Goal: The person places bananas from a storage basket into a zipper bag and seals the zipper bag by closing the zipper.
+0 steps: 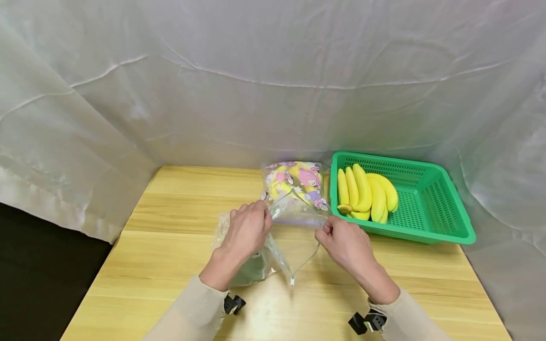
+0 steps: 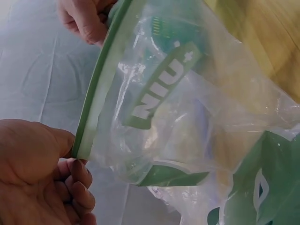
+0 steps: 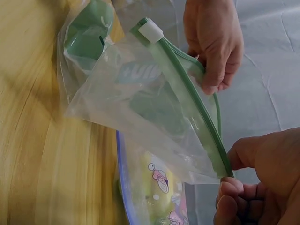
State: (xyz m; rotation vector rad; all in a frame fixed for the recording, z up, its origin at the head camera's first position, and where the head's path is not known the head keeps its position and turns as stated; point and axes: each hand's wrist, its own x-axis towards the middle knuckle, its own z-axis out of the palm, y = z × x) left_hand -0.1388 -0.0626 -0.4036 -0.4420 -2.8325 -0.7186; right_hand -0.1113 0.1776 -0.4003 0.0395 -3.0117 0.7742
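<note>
A clear slider zip bag with a green rim and a printed label is stretched between both hands, its mouth spread apart. My left hand pinches one side of the rim between thumb and fingers. On the opposite side, my right hand pinches the rim the same way. The white slider sits at one end of the zip. Under the left hand lies crumpled clear plastic with a green printed area; whether it is a separate bag, I cannot tell.
Behind the hands, a cartoon-printed bag with yellow contents lies on the wooden table. To the right stands a green basket with several bananas at its left end. Pale fabric hangs around the table's back and sides.
</note>
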